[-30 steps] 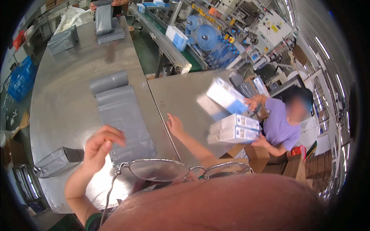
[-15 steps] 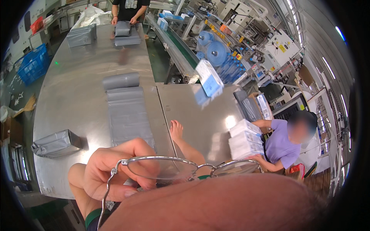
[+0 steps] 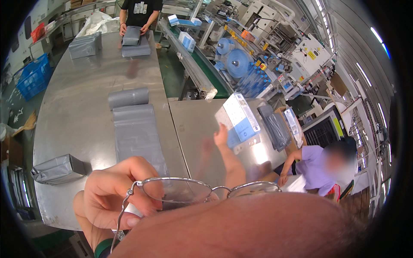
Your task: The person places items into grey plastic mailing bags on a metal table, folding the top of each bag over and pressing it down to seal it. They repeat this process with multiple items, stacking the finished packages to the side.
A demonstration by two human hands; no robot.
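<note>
My left hand (image 3: 114, 193) is close in at the lower left, behind the wire rim of a pair of eyeglasses (image 3: 185, 189). Its fingers are curled in toward the thumb, and whatever they hold is hidden. My right hand (image 3: 221, 135) reaches over the metal table (image 3: 189, 129) with its fingers stretched out. It is at the near left side of a white and blue package (image 3: 241, 118); whether it touches is hard to tell. A flat grey plastic sheet or bag (image 3: 135, 133) lies in front of my left hand, a grey roll-like bundle (image 3: 128, 98) at its far end.
A grey wrapped block (image 3: 58, 169) sits at the table's left edge. Across the table a person in black handles grey bundles (image 3: 131, 36). At right, beside folded dark bags (image 3: 275, 129), is a person in purple (image 3: 316, 165). A conveyor (image 3: 198, 60) runs beyond.
My right hand has moved right, up to the white and blue package, which has shifted right and nearer. The person in purple has lowered the white packs. My left hand stays curled.
</note>
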